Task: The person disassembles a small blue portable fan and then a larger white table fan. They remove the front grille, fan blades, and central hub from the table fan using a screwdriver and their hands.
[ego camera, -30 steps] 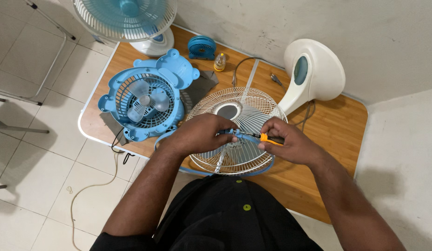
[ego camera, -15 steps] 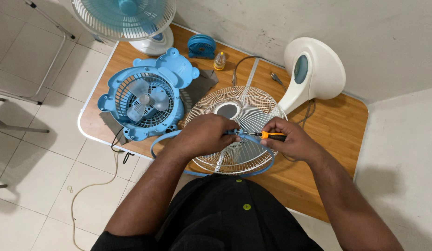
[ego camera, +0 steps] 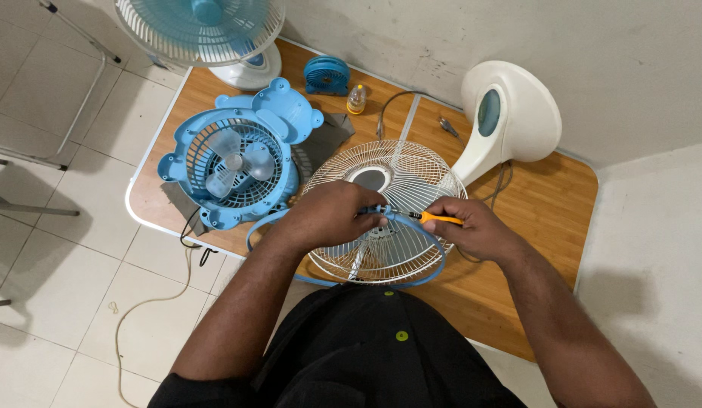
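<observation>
Left hand [ego camera: 328,215]: blue rim band [ego camera: 271,219] is being pinched at its clasp.
Right hand [ego camera: 475,229]: orange screwdriver [ego camera: 435,218] is being gripped, now drawn closer to the clasp over the white fan guard [ego camera: 396,177].

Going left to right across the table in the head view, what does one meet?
Blue floor fan → small blue fan → small yellow bottle → white wire fan guard, with the left hand and right hand holding an orange-handled screwdriver over it → white fan base.

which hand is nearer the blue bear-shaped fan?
Left. The left hand sits just right of the blue bear-shaped fan; the right hand is farther right, across the white grille.
</observation>
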